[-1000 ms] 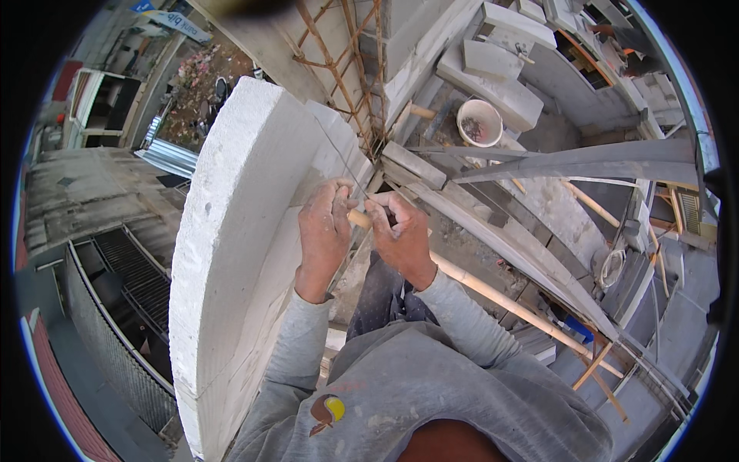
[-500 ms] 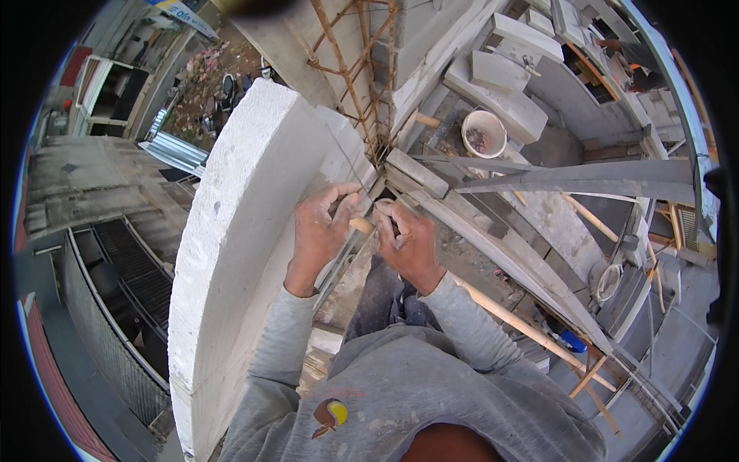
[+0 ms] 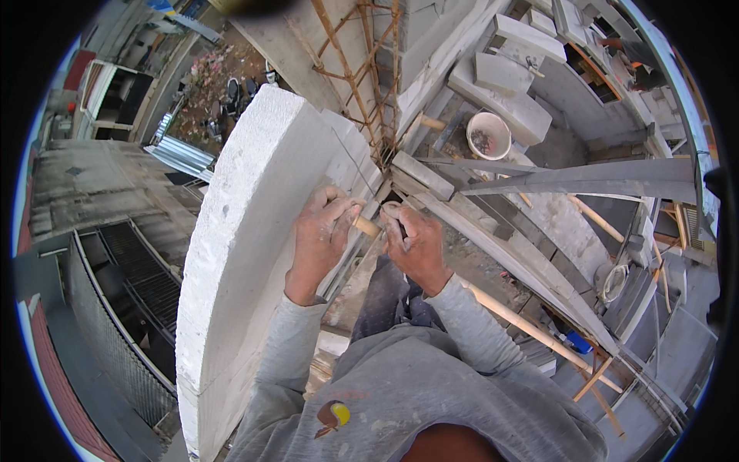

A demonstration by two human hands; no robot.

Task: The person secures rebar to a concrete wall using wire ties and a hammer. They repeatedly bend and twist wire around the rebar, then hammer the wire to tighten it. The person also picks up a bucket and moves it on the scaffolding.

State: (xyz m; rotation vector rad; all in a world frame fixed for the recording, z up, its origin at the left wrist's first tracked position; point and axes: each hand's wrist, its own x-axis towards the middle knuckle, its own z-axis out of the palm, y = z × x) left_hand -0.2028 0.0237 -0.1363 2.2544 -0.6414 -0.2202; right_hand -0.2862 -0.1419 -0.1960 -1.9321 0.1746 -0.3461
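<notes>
My left hand (image 3: 322, 237) is closed around one end of a short wooden stick (image 3: 366, 226), close against the inner face of a large white block wall (image 3: 246, 231). My right hand (image 3: 413, 242) grips the stick's other end, fingers curled. A thin string (image 3: 352, 165) runs along the top of the wall toward my hands. Both hands are dusty and sit just below a rusty rebar cage (image 3: 369, 85). What the stick is wound with is hidden by my fingers.
Grey planks (image 3: 570, 181) and wooden beams (image 3: 531, 327) cross below to the right. A white bucket (image 3: 488, 135) and stacked white blocks (image 3: 512, 92) lie beyond. Far below on the left are rooftops (image 3: 85, 185) and a metal fence (image 3: 115, 346).
The view has shifted slightly; both hands stay together on the stick by the wall and have moved a little lower and left in the picture.
</notes>
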